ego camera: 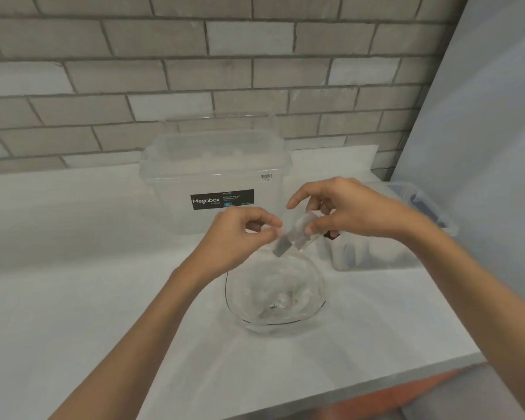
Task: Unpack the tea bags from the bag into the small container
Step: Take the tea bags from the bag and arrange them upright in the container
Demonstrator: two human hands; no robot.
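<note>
Hands meet directly above the small container [234, 301], a clear round bowl on a white counter, in the head view. The left hand [240, 234] pinches a grey tea bag [281, 248] between thumb and fingertips. The right hand [352, 213] pinches the clear bag [305, 233] touching it, probably bracing the wrapper so the tea bag slides free and drops straight in. Behind the container stands a Megabox tub [212, 177].
</note>
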